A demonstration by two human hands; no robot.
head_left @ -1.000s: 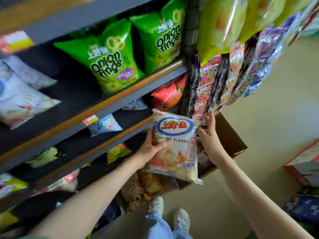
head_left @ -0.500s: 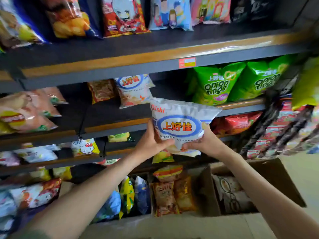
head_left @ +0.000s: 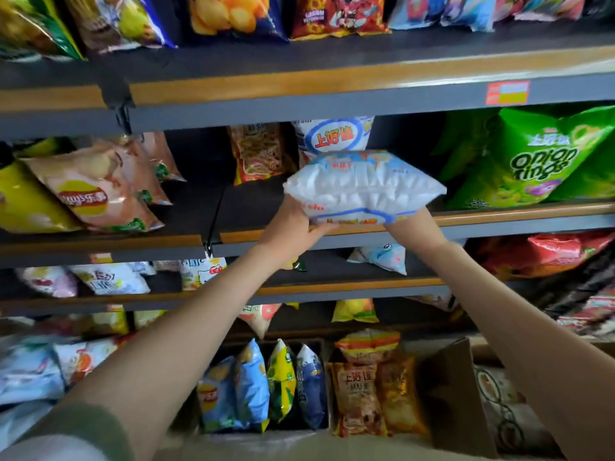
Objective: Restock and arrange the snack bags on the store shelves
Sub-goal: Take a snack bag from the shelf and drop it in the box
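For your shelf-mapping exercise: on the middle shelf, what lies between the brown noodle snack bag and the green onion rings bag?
In the head view: a standing white shrimp flakes bag, with the held bag before it.

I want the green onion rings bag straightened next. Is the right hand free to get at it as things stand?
Probably not yet. The right hand and the left hand both hold the white shrimp flakes bag. The onion rings bag sits close by to the right on that shelf, with nothing in front of it.

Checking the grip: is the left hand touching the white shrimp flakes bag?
Touching. The head view shows the left hand gripping the white shrimp flakes bag from below.
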